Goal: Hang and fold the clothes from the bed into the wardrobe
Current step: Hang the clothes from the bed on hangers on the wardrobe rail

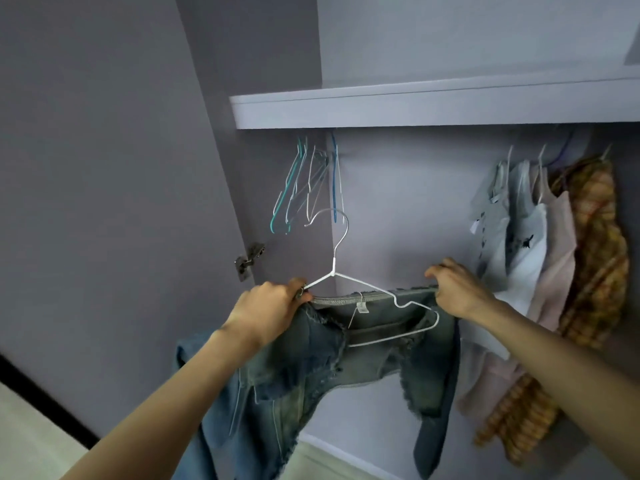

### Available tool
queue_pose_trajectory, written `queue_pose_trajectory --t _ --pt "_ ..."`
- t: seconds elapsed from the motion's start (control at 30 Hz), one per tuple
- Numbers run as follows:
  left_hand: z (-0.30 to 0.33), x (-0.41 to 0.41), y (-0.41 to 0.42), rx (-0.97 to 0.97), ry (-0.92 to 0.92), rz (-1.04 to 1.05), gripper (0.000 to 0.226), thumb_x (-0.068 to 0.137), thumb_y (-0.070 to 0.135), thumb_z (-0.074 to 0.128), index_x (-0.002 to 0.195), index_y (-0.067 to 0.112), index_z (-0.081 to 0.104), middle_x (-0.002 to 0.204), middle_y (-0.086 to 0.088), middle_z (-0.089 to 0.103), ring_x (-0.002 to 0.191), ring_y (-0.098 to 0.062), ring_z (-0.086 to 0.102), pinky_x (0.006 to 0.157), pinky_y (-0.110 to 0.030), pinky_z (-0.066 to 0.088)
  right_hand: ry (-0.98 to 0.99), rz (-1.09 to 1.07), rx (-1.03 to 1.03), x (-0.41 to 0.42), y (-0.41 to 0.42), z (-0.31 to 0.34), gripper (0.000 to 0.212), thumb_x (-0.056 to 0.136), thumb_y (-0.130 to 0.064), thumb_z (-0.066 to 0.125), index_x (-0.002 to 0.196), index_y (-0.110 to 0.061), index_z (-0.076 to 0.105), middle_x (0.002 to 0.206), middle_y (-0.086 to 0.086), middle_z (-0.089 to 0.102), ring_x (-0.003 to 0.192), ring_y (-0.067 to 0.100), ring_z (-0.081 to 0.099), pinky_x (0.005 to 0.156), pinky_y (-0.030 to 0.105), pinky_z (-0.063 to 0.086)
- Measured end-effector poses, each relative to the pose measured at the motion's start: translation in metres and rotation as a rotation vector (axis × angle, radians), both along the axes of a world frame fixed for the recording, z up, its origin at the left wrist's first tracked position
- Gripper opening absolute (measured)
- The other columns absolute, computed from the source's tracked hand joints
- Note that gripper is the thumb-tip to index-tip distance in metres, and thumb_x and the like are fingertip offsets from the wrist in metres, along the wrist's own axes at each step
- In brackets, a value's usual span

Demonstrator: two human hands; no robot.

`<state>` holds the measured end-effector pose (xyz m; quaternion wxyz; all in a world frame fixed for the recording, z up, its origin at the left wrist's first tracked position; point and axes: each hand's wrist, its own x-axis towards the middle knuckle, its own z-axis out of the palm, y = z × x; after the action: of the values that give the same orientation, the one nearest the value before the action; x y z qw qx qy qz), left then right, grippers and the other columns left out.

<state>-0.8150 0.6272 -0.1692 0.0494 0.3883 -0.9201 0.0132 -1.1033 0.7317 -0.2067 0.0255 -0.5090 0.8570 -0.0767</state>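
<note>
A frayed blue denim garment (346,368) hangs in front of the open wardrobe, held up at its collar. A white wire hanger (334,268) sits inside it, hook pointing up, its right shoulder visible within the neck opening. My left hand (273,306) grips the garment's left collar edge together with the hanger's left arm. My right hand (457,289) pinches the right collar edge. The garment's lower part trails down past my left forearm.
Several empty wire hangers (304,188) hang at the rail's left end under the shelf (415,109). Several hung garments (554,254), pale and yellow plaid, fill the right side. The wardrobe door (104,202) stands open on the left, its hinge (249,259) near my left hand.
</note>
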Motion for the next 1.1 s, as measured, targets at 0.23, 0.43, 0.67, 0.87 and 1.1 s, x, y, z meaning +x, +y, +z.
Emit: queue_pose_trajectory --t 0.23,0.43,0.67,0.87,1.1 --pt "0.012 -0.012 0.001 -0.081 -0.003 0.009 0.033 0.101 0.042 0.029 0.123 0.021 0.043 0.111 -0.014 0.063 0.104 -0.038 0.058 0.078 -0.037 0.043 0.138 -0.104 0.097 -0.014 0.016 0.003 0.035 0.086 -0.003 0.049 0.117 -0.015 0.059 0.125 0.01 0.051 0.114 0.028 0.054 0.087 0.03 0.043" --pt "0.001 -0.01 0.006 -0.16 -0.023 0.039 0.025 0.103 0.033 0.028 0.116 0.016 0.041 0.1 -0.011 0.065 0.093 -0.039 0.06 0.065 -0.033 0.035 0.15 -0.094 -0.012 -0.013 0.017 0.015 0.029 0.093 -0.016 0.049 0.116 -0.026 0.063 0.118 0.005 0.065 0.109 0.029 0.059 0.083 0.032 0.046" --pt "0.003 -0.004 0.006 -0.284 -0.013 0.009 0.025 0.104 0.032 0.028 0.116 0.017 0.043 0.094 -0.007 0.067 0.087 -0.037 0.062 0.06 -0.031 0.031 0.237 -0.049 0.108 -0.009 0.02 0.029 0.028 0.096 -0.025 0.051 0.122 -0.027 0.059 0.126 0.003 0.06 0.114 0.026 0.056 0.082 0.029 0.043" --pt "0.015 -0.003 0.0 -0.29 0.104 0.081 0.023 0.103 0.033 0.031 0.112 0.019 0.047 0.094 -0.01 0.068 0.087 -0.037 0.062 0.06 -0.03 0.032 0.115 -0.057 0.102 -0.011 0.019 0.017 0.023 0.097 -0.019 0.048 0.114 -0.016 0.062 0.117 0.008 0.064 0.108 0.029 0.058 0.071 0.026 0.037" --pt "0.007 0.002 0.004 -0.261 -0.022 -0.011 0.029 0.103 0.037 0.027 0.116 0.017 0.044 0.095 -0.012 0.067 0.089 -0.038 0.062 0.062 -0.033 0.035 -0.231 -0.107 -0.06 -0.024 0.017 0.007 0.024 0.092 -0.008 0.056 0.115 -0.006 0.065 0.108 0.019 0.067 0.095 0.035 0.063 0.082 0.038 0.05"
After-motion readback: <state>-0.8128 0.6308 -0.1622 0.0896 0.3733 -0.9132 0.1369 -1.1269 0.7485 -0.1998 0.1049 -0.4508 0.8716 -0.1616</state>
